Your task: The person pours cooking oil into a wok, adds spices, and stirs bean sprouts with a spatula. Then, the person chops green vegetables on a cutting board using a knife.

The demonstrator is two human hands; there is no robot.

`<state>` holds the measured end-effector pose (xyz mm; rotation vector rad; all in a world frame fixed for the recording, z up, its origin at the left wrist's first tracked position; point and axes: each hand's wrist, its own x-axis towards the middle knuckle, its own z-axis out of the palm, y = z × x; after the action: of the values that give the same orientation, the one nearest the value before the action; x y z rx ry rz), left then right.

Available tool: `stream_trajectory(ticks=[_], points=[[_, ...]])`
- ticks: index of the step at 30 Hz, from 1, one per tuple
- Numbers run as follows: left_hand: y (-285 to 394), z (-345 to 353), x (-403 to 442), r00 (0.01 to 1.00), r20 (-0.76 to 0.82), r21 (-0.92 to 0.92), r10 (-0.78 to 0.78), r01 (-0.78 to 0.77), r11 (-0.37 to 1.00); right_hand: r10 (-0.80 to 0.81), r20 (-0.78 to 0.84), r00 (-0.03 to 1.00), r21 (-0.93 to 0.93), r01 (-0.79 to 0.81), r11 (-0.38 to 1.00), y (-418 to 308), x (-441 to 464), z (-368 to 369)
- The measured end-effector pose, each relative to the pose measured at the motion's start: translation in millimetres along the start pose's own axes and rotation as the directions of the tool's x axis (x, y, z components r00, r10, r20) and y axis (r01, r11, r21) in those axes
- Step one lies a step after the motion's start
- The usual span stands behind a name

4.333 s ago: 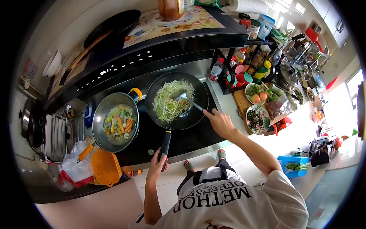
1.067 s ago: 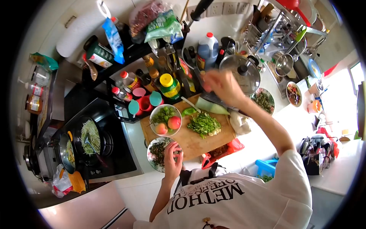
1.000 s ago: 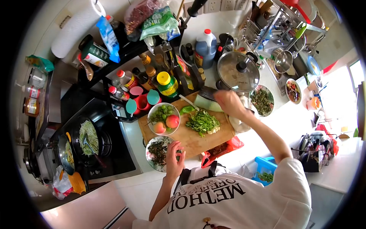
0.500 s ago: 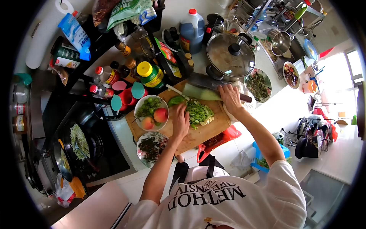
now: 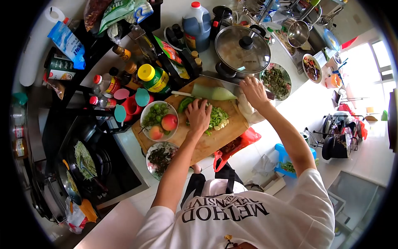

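Note:
My left hand (image 5: 198,117) lies on the wooden cutting board (image 5: 199,150), fingers spread, at the left edge of a pile of chopped green pepper (image 5: 218,119). Beside its fingertips is a larger green pepper piece (image 5: 185,103). My right hand (image 5: 253,91) is closed around the handle of a broad kitchen knife (image 5: 227,84), whose blade lies flat along the board's back edge. In front of the blade rests a pale green, tapered object (image 5: 213,92) with a whitish stalk-like end; its kind is unclear.
A lidded pot (image 5: 242,50) stands behind the board. A fruit bowl (image 5: 146,108) and a plate of chopped dark greens (image 5: 150,170) sit to the left, a plate of greens (image 5: 275,81) to the right. Further left is a wok (image 5: 97,151) on the stove. A red bag (image 5: 248,139) hangs in front.
My left hand has moved forward over the chopped pepper, its fingers wider apart. The knife blade has shifted slightly and now shines brighter under my right hand. The whole view has shifted a little.

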<state>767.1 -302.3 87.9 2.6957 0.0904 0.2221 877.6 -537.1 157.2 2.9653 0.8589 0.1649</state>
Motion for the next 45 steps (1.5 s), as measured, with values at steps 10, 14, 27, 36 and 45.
stream_trajectory(ticks=[10,14,27,36,45], points=[[16.7,-7.1,-38.1,0.983,0.069,-0.097,0.173,-0.166,0.981,0.402,0.453,0.796,0.763,-0.579,0.287,-74.1,-198.3,-66.6],[25.3,-16.3,-31.3,0.947,0.068,-0.146,0.314,-0.302,0.942,0.428,0.685,0.590,0.702,-0.691,-0.172,-106.6,-253.0,-41.5],[27.6,-4.8,-26.3,0.830,0.119,-0.194,0.544,-0.518,0.833,0.467,0.729,0.501,0.665,-0.356,-0.656,-220.0,-254.3,29.2],[20.1,-3.2,-44.4,0.905,-0.021,-0.277,0.424,-0.413,0.868,0.447,0.664,0.599,0.734,-0.409,-0.542,-253.5,-193.7,26.9],[42.8,-40.1,-45.1,0.921,-0.246,-0.463,0.303,-0.386,0.798,0.471,0.599,0.648,0.797,-0.421,-0.433,-247.9,-194.7,-20.3]])
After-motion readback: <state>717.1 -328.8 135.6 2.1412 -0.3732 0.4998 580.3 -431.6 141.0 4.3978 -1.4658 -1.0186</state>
